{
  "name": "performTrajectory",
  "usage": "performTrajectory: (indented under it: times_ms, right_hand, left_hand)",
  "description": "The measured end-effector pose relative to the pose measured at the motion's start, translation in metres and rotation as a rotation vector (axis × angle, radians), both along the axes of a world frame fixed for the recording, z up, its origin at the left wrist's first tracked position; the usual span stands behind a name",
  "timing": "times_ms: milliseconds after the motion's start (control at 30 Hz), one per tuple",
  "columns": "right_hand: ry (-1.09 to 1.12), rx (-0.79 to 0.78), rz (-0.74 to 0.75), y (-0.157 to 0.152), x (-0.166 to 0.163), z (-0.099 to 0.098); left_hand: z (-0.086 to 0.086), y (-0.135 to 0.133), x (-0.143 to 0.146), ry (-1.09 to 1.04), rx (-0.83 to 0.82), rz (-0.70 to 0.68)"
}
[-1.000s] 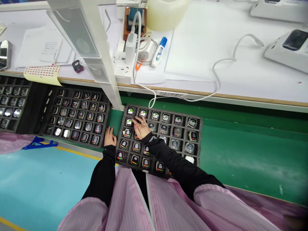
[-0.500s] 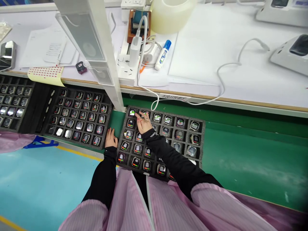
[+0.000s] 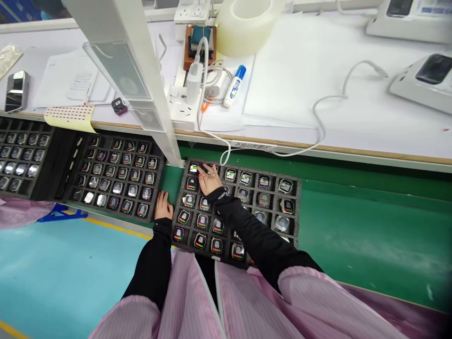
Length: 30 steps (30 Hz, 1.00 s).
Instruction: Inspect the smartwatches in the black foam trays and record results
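Note:
A black foam tray [image 3: 298,197] lies on the green belt, its cells filled with small square watch bodies with lit screens. My right hand [image 3: 209,180] reaches over the tray's far left corner, fingers spread, fingertips touching a lit watch body [image 3: 194,168] in the top row. My left hand [image 3: 163,205] rests flat against the tray's left edge, fingers stretched out on the belt. Both arms wear black sleeves under a pink striped coat.
A second foam tray [image 3: 155,213] of watch bodies lies to the left, a third [image 3: 41,165] further left. A white post [image 3: 141,84] stands behind the trays. The white bench holds a power strip [image 3: 180,101], cables, a glue bottle [image 3: 234,86], a tape roll [image 3: 243,21] and white devices [image 3: 422,80].
My right hand has moved from the second row up to the top left cells of the tray. My left hand has stayed at the tray's edge.

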State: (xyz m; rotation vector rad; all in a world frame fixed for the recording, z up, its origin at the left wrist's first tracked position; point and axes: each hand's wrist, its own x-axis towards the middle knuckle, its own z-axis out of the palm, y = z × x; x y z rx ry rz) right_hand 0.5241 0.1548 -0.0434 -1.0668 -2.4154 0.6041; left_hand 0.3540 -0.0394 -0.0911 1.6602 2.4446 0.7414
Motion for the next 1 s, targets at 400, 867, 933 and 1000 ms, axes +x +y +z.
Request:
performTrajectory:
  times_ms: [400, 867, 933, 1000]
  right_hand:
    - [0.091, 0.006, -0.16, -0.005, 0.041, -0.002]
    - [0.05, 0.019, -0.214, -0.004, 0.049, -0.005]
    - [0.016, 0.021, -0.191, -0.003, 0.048, -0.006]
    - [-0.007, 0.024, -0.182, -0.003, 0.048, -0.007]
  left_hand:
    - [0.004, 0.001, 0.0, 0.042, 0.0, 0.001]
    - [-0.001, 0.0, -0.004, 0.015, -0.008, -0.023]
    - [0.0, 0.0, -0.004, 0.027, 0.002, -0.024]
    - [0.0, 0.0, -0.004, 0.026, -0.005, -0.023]
